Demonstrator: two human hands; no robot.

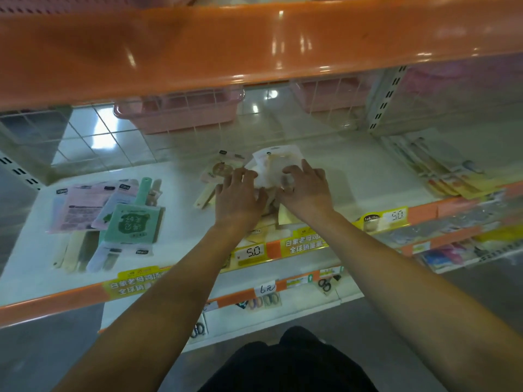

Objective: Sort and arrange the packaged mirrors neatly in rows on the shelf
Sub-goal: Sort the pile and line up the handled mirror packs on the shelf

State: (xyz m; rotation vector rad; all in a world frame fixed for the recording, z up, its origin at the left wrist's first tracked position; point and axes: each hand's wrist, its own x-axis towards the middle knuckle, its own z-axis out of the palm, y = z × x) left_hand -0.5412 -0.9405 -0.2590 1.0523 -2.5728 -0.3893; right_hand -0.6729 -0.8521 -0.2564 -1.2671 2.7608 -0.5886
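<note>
Head view: left hand and right hand both press curled fingers on the middle mirror pile, probably squaring it. Green pack (left heap) lies loose on the shelf, unsorted

"5.0" on price tags; "6元" tag below

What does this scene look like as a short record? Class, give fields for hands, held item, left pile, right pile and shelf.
left hand: on the middle pile, fingers spread
right hand: on the same pile, touching the white packet
left pile: packets overlapping untidily, green packet on top
right pile: packets fanned near the shelf's right end
shelf: white, orange front edge with 5.0 price tags
</note>
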